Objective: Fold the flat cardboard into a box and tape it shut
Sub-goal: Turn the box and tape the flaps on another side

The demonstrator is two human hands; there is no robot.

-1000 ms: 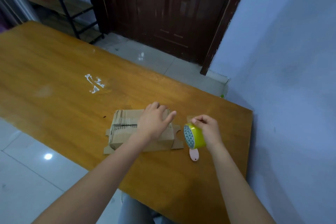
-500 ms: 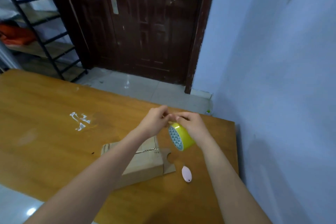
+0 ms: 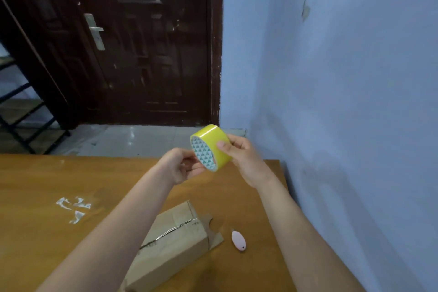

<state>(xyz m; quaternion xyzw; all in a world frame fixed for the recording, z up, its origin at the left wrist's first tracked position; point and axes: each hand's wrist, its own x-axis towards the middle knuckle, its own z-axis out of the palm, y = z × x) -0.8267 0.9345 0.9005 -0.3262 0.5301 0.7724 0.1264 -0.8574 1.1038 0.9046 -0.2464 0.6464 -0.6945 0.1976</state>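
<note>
Listed by size: table (image 3: 35,185), wooden, bearing all else. Box (image 3: 175,242), folded cardboard, lying near its right end; light, stiff, likely best steadied on its flat panels. Tape roll (image 3: 209,147), yellow, raised above the table; likely light, rigid, slick-faced. Right hand (image 3: 244,156) pinches its outer band; left hand (image 3: 181,167) curls at its rim, fingers partly hidden. Pink cutter (image 3: 238,240) beside the box.
</note>
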